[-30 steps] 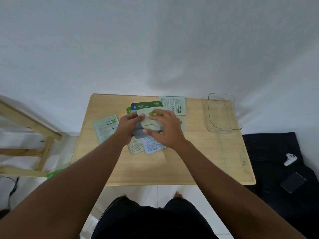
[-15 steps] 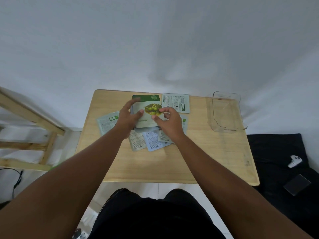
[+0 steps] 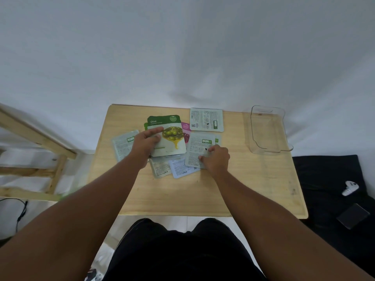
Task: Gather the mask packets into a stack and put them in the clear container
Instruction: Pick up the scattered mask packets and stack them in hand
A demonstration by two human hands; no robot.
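Note:
Several mask packets lie spread on the wooden table [image 3: 182, 195]. My left hand [image 3: 145, 145] grips the green olive packet [image 3: 172, 138] by its left edge, over other packets. To its right, my right hand [image 3: 216, 159] pinches the lower edge of a pale grey packet [image 3: 197, 147]. A pink packet [image 3: 185, 126] peeks out behind the olive one. One grey packet [image 3: 121, 146] sits left of my left hand, another [image 3: 207, 119] at the back, and two [image 3: 178, 169] lie at the near side. The clear container [image 3: 265, 129] stands empty at the back right.
A wooden frame [image 3: 40, 142] stands to the left of the table. On the right, a black mat [image 3: 334, 189] holds a white controller [image 3: 350, 187] and a dark phone [image 3: 353, 216]. A white wall rises just behind the table.
My right hand has left the olive packet and moved right and nearer, onto the pale grey packet. The left hand keeps hold of the olive packet.

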